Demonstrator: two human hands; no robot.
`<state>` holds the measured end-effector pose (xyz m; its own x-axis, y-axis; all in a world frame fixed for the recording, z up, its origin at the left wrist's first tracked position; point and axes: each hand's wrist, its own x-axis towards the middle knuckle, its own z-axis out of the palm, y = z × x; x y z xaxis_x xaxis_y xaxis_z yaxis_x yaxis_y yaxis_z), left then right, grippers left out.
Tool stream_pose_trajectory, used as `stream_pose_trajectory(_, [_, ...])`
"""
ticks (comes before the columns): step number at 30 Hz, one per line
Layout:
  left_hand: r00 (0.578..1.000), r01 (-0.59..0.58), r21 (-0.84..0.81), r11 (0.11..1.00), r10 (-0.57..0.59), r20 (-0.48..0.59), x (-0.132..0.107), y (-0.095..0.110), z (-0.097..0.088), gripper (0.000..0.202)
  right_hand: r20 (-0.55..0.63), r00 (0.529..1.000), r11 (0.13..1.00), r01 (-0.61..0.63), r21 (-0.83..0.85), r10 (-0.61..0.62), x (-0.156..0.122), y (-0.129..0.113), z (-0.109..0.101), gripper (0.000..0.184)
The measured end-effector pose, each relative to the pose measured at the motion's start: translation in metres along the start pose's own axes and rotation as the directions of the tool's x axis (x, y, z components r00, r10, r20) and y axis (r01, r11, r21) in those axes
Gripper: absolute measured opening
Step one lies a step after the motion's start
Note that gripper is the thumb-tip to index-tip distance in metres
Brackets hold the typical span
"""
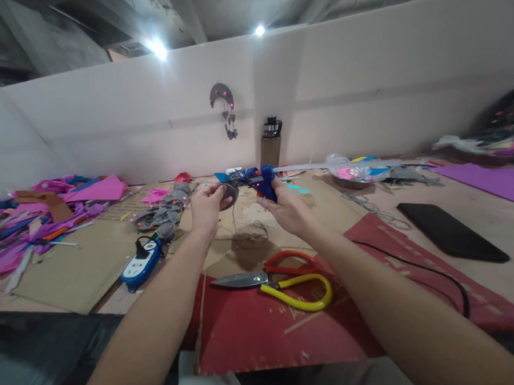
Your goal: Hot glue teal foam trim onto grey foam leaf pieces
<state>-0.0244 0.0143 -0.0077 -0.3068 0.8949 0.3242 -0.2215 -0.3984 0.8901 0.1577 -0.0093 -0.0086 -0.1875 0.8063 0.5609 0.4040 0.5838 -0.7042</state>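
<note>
In my right hand is a blue hot glue gun, its nozzle pointing left and a long pale glue stick running out of its back. My left hand is closed on a dark grey felt piece, held just left of the nozzle. A thin grey cord hangs down from that piece toward the cardboard. Whether the nozzle touches the felt, I cannot tell. Below my hands lie scissors with one red and one yellow handle, on a red cardboard sheet.
At left are a blue-and-white power strip, grey felt pieces and colourful scraps. A bottle stands by the wall, where a felt moon ornament hangs. A black phone and a metal bowl are right.
</note>
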Motion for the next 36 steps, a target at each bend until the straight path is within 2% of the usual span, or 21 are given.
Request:
stream_pose_trajectory(6, [1.000, -0.001, -0.022, 1.000, 0.001, -0.019, 0.0028, -0.0008, -0.0008, 0.012, -0.011, 1.000, 1.000, 0.012, 0.008, -0.011, -0.0005, -0.0058, -0.0033, 0.033])
stream_pose_trajectory(15, [1.000, -0.014, -0.026, 1.000, 0.014, 0.008, 0.0038, -0.0009, -0.0030, 0.023, -0.044, 0.996, 0.997, 0.075, 0.037, -0.073, 0.0019, -0.0020, -0.0027, 0.037])
stream_pose_trajectory(36, [1.000, 0.001, -0.076, 0.997, 0.000, 0.010, 0.0000, 0.0072, 0.0003, 0.021, -0.075, 0.997, 0.998, 0.027, 0.063, -0.022, 0.0017, -0.0013, -0.0068, 0.034])
